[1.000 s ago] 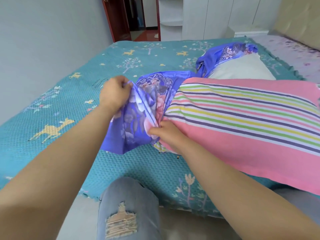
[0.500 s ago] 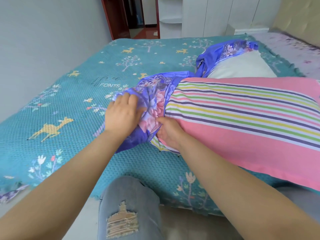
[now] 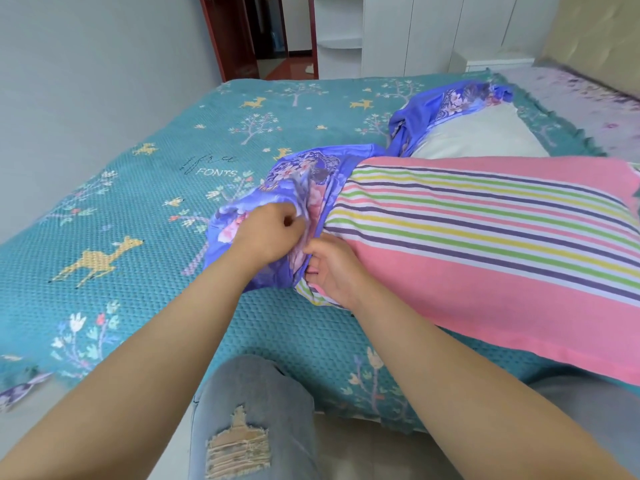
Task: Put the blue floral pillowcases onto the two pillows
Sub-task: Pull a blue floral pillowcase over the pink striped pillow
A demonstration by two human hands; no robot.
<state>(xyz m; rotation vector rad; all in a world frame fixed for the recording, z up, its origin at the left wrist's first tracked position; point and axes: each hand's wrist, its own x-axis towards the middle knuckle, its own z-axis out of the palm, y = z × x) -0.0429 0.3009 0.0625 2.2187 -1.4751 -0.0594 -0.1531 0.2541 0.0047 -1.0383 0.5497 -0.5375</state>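
A pink pillow (image 3: 485,244) with coloured stripes lies across the bed on the right. A blue floral pillowcase (image 3: 304,178) is bunched at its left end. My left hand (image 3: 266,233) is closed on a fold of that pillowcase. My right hand (image 3: 332,268) grips the pillow's near left corner, thumb against the pillowcase edge. Farther back lies a white pillow (image 3: 478,136) with a second blue floral pillowcase (image 3: 446,105) draped over its far-left side.
A teal bedspread (image 3: 138,216) with deer and tree patterns covers the bed. My knee in ripped jeans (image 3: 249,417) is at the bed's near edge. A grey wall is on the left; a doorway (image 3: 273,32) and white wardrobe (image 3: 408,29) stand behind.
My left hand has dropped from holding the pillowcase raised to gripping it low beside my right hand. The pillowcase is now bunched against the pillow's end.
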